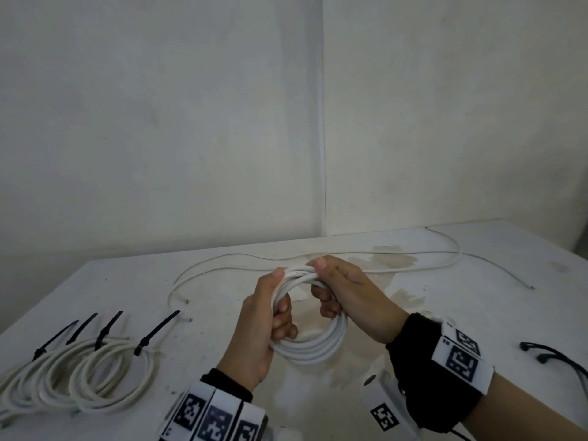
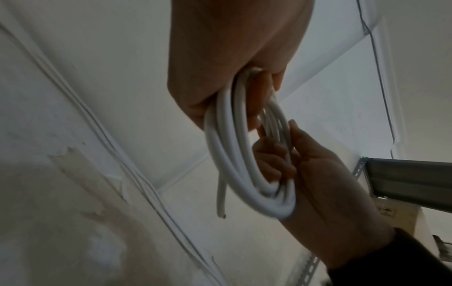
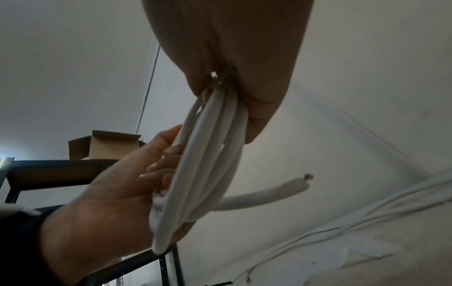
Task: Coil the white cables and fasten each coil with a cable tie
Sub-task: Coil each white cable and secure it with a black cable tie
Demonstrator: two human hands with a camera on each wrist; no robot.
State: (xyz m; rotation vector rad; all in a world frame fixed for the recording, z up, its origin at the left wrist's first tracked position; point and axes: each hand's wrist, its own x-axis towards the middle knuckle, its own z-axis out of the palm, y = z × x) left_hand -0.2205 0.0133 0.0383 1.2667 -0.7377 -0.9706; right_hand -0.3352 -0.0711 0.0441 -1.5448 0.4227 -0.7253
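The coil (image 1: 310, 340) of white cable was held upright above the table (image 1: 222, 361) between both hands. Its top arc was pinched by the right hand (image 1: 348, 294), thumb over the strands and the other fingers curled through the ring from the far side. Its left side was gripped by the left hand (image 1: 264, 326), thumb laid up along the outer turns and fingers hooked inside the loop. About 4 or 5 turns were seen lying side by side at the bottom of the ring, below both grips. In the right wrist view, a free cable end (image 3: 297, 184) was seen sticking out sideways from the lower part of the coil; in the left wrist view, the same stub hung down beside the turns.

Beyond the hands, a loose cable (image 1: 381, 253) was stretched across the table in long bends. To the left of the grip, a heap of finished coils (image 1: 79, 374) was laid flat, with 4 black ties (image 1: 156, 331) standing up from it. To the right of the grip, spare ties (image 1: 553, 356) were seen near the table edge.
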